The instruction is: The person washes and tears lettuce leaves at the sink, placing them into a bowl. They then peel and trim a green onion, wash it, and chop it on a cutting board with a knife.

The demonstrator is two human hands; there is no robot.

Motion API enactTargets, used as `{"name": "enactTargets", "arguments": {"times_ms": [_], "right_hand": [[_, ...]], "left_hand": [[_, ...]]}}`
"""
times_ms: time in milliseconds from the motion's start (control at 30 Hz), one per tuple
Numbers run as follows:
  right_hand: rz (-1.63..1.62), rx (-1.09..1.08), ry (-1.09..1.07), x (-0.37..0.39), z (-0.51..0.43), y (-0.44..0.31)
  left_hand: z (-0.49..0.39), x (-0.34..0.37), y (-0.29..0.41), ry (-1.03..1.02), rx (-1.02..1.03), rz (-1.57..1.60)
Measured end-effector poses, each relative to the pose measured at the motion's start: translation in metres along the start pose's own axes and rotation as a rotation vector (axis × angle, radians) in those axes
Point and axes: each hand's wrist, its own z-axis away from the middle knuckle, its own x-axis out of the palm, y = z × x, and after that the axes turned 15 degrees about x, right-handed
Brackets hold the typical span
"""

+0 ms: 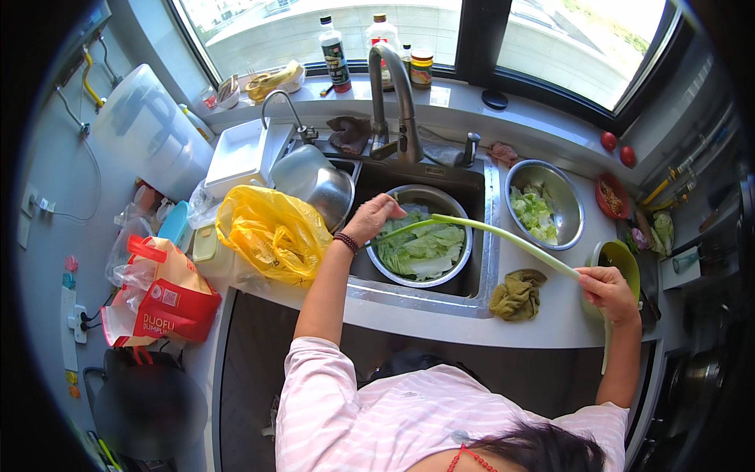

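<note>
My right hand (607, 292) grips the pale end of a long scallion (507, 233), which stretches left across the sink; more of its stalk hangs below the hand. My left hand (374, 218), with a beaded bracelet at the wrist, is above the left rim of a metal basin (463, 268). Its fingers are pinched together near the green part of the scallion; whether they hold anything is not clear. Leafy cabbage pieces (427, 245) lie in the basin, inside the sink (365, 177). Cut cabbage (534, 213) fills part of a steel bowl (580, 215) on the counter to the right.
A yellow plastic bag (271, 233) and metal pot (331, 194) stand left of the sink. The faucet (407, 106) arches behind it. An olive cloth (517, 295) lies on the counter near the front edge. A green container (628, 265) is beside my right hand; a red bowl (612, 196) sits farther back.
</note>
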Motion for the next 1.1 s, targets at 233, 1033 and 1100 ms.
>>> {"name": "enactTargets", "arguments": {"times_ms": [233, 1033, 1100], "right_hand": [[-0.013, -0.035, 0.028, -0.021, -0.012, -0.004], [0.124, -0.107, -0.248, -0.021, -0.003, 0.028], [0.166, -0.178, -0.280, -0.005, 0.001, 0.025]], "left_hand": [[0.014, -0.005, 0.050, -0.192, -0.335, 0.456], [0.040, 0.091, 0.110, 0.656, 0.174, 1.591], [0.044, 0.085, 0.108, 0.958, 0.195, 1.507]]}}
